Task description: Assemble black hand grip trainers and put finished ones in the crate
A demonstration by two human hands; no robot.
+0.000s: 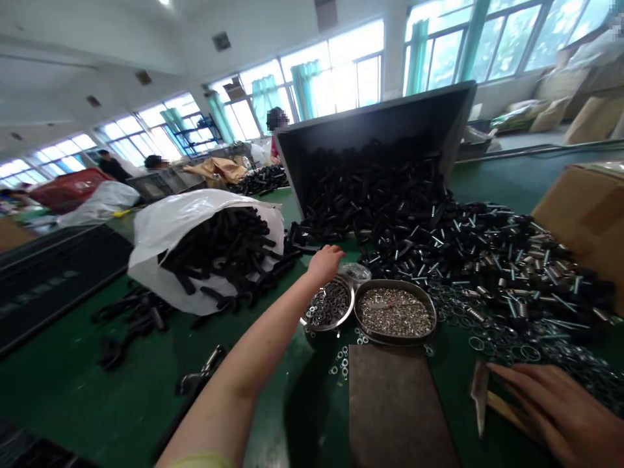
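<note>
My left hand point(325, 262) stretches forward just beyond a round metal bowl of small dark parts point(329, 304), beside loose black parts. Its fingers are bent and close together; their tips are partly hidden, so I cannot make out what they hold. At the lower right, my right hand point(560, 406) is closed around a hammer point(480, 398), its pale wooden handle running under the fingers. Between my hands lies a flat, dark metal plate point(397, 403). Behind it sits an oval tin of small shiny metal pieces point(396, 312).
A tipped grey bin point(461, 127) spills black parts with metal studs point(439, 240). Metal rings point(529, 352) lie at right, near a cardboard box point(585, 208). A white sack point(146, 250) of black handles point(219, 250) stands left. Other people sit farther back.
</note>
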